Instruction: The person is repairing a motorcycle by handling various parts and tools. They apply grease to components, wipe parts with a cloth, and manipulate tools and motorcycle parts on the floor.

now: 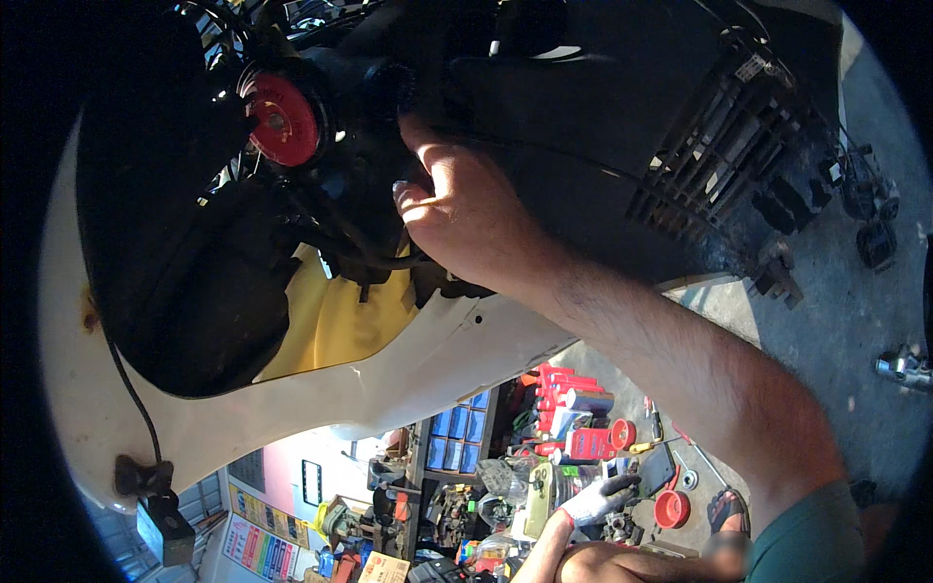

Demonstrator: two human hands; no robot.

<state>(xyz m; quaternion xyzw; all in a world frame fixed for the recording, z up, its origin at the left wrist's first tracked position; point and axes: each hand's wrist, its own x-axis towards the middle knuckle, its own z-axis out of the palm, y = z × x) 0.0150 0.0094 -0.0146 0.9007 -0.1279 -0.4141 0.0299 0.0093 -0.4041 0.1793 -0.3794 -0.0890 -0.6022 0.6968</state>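
My bare right hand (pixel 476 209) reaches into a dark cavity in a white, curved vehicle body panel (pixel 418 364). Its thumb is bent and another finger runs up into shadow; the fingers look closed, but what they hold is hidden. Left of it sits a round red disc (pixel 284 119) that looks like a horn, among dark cables. Below the hand runs a black hose (pixel 369 255), with a yellow panel (pixel 350 316) showing behind it. Lower down, my left hand (pixel 598 500), in a pale glove with dark fingertips, is near my knee, fingers stretched out, apparently holding nothing.
Black slotted part (pixel 714 131) at upper right, with a thin cable running toward it. On the floor lie red bottles (pixel 588 444), a red round dish (pixel 671 509) and hand tools. Blue bins (pixel 457 432) stand beyond. A small box-shaped device (pixel 165 530) hangs at lower left.
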